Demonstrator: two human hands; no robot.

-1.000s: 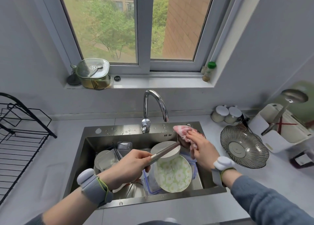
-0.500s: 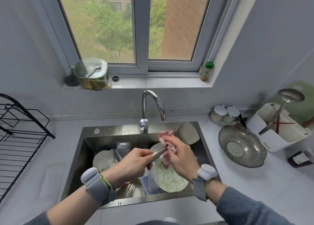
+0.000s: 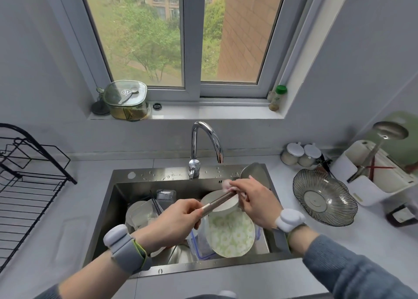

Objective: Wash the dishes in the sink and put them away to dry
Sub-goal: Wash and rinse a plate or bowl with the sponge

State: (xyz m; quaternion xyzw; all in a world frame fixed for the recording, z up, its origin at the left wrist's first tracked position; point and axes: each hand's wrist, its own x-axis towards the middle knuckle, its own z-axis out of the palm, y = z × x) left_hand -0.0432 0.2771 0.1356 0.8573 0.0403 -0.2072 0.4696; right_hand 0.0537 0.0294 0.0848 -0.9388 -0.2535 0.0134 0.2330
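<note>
Over the steel sink (image 3: 144,186) my left hand (image 3: 175,223) grips the handle of a metal utensil (image 3: 217,202) that points up and right. My right hand (image 3: 255,202) holds a pink cloth (image 3: 227,185) wrapped round the utensil's far end, which is hidden. Below them lie a green flower-patterned plate (image 3: 230,235), a white bowl (image 3: 222,206), a clear container with a blue rim (image 3: 201,245), a glass container (image 3: 141,215) on the left and dark chopsticks (image 3: 156,205). A grey dish (image 3: 255,172) leans at the sink's back right corner.
The tap (image 3: 203,145) arches over the sink's back edge. A black wire drying rack (image 3: 24,181) stands on the left counter. On the right counter are a ribbed glass dish (image 3: 325,197), two lidded jars (image 3: 298,155) and a white utensil holder with a ladle (image 3: 371,169).
My right hand brought the pink cloth from the sink's back right corner to the utensil's end and now rubs it. A grey dish came into view at that corner.
</note>
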